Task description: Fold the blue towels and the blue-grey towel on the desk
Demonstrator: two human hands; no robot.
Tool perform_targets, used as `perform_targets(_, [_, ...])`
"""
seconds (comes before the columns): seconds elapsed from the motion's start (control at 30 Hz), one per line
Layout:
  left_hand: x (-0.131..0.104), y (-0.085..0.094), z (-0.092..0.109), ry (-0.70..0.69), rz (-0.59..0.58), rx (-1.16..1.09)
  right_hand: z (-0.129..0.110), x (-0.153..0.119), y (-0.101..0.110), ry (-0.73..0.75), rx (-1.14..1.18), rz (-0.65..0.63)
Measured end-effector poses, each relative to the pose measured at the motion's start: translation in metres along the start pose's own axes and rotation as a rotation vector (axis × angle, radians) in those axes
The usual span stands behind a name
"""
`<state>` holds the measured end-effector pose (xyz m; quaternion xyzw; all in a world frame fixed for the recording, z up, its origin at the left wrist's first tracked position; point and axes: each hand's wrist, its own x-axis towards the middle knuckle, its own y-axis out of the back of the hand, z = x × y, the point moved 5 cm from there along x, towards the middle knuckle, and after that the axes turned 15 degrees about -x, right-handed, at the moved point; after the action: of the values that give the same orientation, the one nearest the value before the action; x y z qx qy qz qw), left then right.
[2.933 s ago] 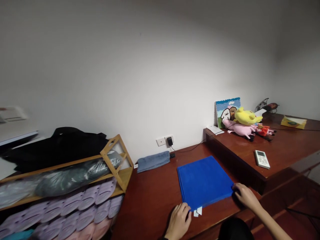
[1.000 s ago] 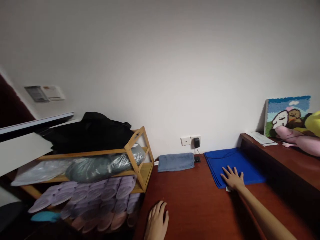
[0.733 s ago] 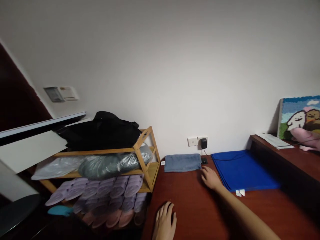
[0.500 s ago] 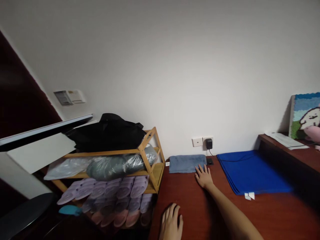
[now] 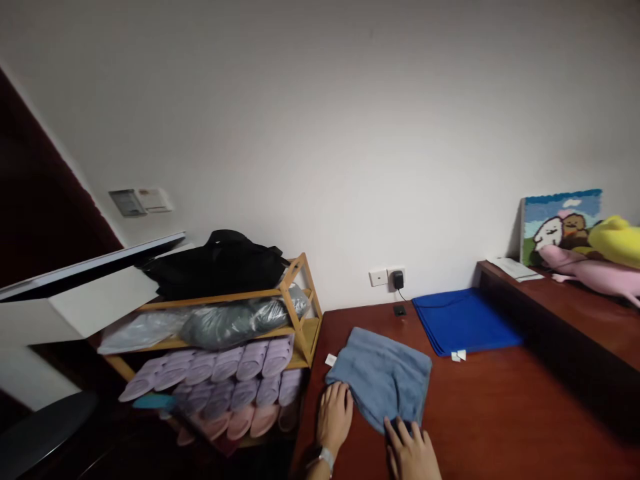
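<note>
A folded grey-blue towel (image 5: 383,377) lies slanted on the reddish-brown table, with soft creases toward its near corner and a white tag at its left. My right hand (image 5: 413,457) holds the near edge, fingertips on the cloth and thumb side partly hidden. At the towel's left edge rests my left hand (image 5: 336,417), its fingers stretched out and touching the fabric. A pale band circles the left wrist. Beyond the towel, a folded blue cloth (image 5: 465,323) lies flat with white tags at its front edge.
A wooden rack (image 5: 300,313) with several slippers (image 5: 250,360), plastic-wrapped items and a black bag (image 5: 225,263) stands left. A black plug (image 5: 398,280) sits in the wall socket. On the raised ledge at right are a picture (image 5: 560,223) and a pink plush toy (image 5: 595,270).
The towel has come away from the wall toward me and turned askew. My right hand has drawn back with it; my left hand has moved forward to the towel's edge. The view has shifted right.
</note>
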<state>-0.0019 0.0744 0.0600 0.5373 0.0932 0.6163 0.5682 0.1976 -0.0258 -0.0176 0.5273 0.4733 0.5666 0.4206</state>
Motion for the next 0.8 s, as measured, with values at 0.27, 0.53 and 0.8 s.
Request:
perform_targets(0.27, [-0.044,0.010,0.063,-0.110,-0.056,-0.017,0.026,-0.074,0.025,0.023,0.061,-0.063])
perform_targets(0.53, [-0.094,0.013,0.124,-0.152,-0.267,-0.031,0.111,-0.102,0.076,-0.001,0.260,0.024])
perform_targets(0.8, [-0.125,-0.022,0.171,0.278,-0.294,-0.394,0.145,-0.094,0.068,-0.303,0.131,0.246])
